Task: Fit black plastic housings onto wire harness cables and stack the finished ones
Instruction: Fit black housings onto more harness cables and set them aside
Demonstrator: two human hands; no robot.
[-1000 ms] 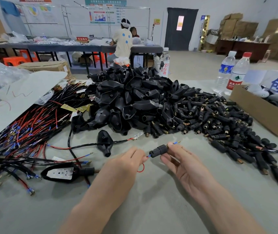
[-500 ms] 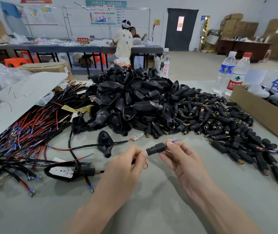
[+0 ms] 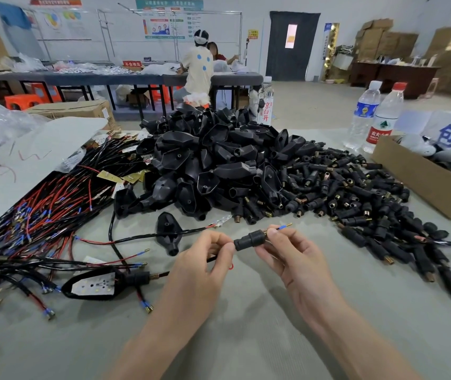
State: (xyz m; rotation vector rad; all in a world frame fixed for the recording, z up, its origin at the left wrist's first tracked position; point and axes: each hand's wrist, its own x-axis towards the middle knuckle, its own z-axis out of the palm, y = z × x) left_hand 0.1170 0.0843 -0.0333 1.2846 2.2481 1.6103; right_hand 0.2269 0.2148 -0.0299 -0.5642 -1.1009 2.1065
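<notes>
A small black cylindrical housing (image 3: 249,239) sits on a cable, held just above the grey table (image 3: 246,338). My left hand (image 3: 202,267) pinches the black cable at the housing's left end, a red wire loop showing under its fingers. My right hand (image 3: 292,256) pinches the housing's right end, where a blue-sleeved brass wire tip (image 3: 283,227) sticks out. Behind lie a heap of large black housings (image 3: 210,163) and a spread of small cylindrical housings (image 3: 356,196). Red and black wire harnesses (image 3: 40,215) lie at the left.
A fitted lamp-shaped housing with a white board (image 3: 92,287) lies at the near left. One loose housing on a cable (image 3: 168,231) lies ahead of my left hand. A cardboard box (image 3: 421,179) and two water bottles (image 3: 375,116) stand at the right. People work at a far table.
Both hands rose slightly with the housing. The blue wire tip now sticks further out of the housing's right end, and my left hand has closed in on the cable.
</notes>
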